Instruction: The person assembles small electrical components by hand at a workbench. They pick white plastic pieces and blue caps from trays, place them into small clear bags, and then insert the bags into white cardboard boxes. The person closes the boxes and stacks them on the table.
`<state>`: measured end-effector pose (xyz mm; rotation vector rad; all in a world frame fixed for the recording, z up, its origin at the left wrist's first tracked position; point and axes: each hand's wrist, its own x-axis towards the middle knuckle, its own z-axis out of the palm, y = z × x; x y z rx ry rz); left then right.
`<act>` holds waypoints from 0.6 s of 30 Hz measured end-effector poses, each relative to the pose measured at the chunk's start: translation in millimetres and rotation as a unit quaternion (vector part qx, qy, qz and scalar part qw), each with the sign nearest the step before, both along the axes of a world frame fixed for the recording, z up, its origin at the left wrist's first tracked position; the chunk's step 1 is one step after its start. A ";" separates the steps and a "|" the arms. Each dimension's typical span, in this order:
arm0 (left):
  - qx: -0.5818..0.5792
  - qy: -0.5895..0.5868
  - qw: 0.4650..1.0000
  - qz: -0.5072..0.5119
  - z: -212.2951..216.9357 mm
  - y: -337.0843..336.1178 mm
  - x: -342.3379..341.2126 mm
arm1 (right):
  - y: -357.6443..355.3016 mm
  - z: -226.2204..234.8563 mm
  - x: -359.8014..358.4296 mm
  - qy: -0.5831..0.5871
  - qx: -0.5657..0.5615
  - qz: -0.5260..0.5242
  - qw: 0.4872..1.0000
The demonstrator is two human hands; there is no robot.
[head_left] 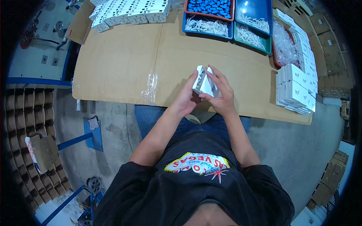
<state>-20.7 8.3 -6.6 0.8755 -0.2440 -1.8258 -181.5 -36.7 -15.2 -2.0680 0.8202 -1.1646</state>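
A small white box (pixel 204 82) is being held between both hands just above the near edge of the cardboard-covered table (pixel 120 64); the left hand (pixel 187 98) is cupping it from below and the left, fingers curled around its side; the right hand (pixel 221 94) is pressing on its right face, fingers half spread; finished white boxes (pixel 296 88) are sitting stacked well to the right; trays of white parts (pixel 209 26) are lying beyond.
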 end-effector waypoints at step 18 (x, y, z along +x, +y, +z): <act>0.008 -0.005 1.000 0.007 -0.3 -1.8 -6.4 | -4.0 -4.4 3.1 0.028 -0.048 -0.002 0.998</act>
